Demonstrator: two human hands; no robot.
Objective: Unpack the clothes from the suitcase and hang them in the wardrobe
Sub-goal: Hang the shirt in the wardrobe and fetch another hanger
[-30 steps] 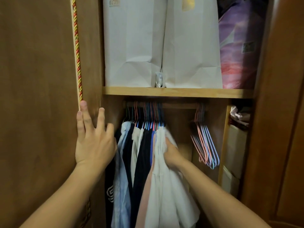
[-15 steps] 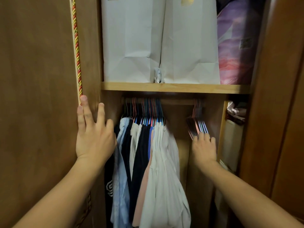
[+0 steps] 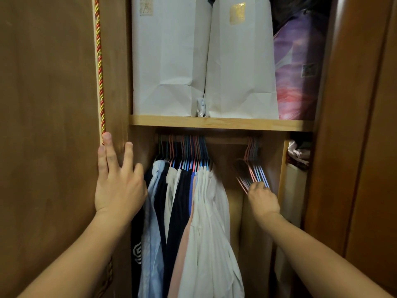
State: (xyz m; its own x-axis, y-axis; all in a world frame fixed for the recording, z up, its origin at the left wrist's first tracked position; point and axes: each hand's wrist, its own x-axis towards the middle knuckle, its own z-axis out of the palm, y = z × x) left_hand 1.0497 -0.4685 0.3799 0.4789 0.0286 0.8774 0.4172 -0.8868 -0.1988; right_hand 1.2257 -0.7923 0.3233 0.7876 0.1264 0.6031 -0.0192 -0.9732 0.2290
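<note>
My right hand [image 3: 262, 200] is up at the bunch of empty hangers [image 3: 253, 175], fingers curled against their lower ends — touching, though I cannot tell whether they have closed round a single hanger; that area is blurred. My left hand [image 3: 119, 186] lies flat with straight fingers on the inner edge of the wardrobe door [image 3: 49, 125], holding nothing.

The empty hangers hang from the rail [image 3: 223, 140] at its right end, straight ahead of and just above my right hand; their arms slope down toward me. The hung clothes [image 3: 193, 211] fill the rail's left part, between my two hands, well apart from the empty bunch.

Judgement: the right hand is far nearer — it takes a hanger. The suitcase is not in view. White paper bags [image 3: 204, 61] stand on the shelf [image 3: 221, 123] above.
</note>
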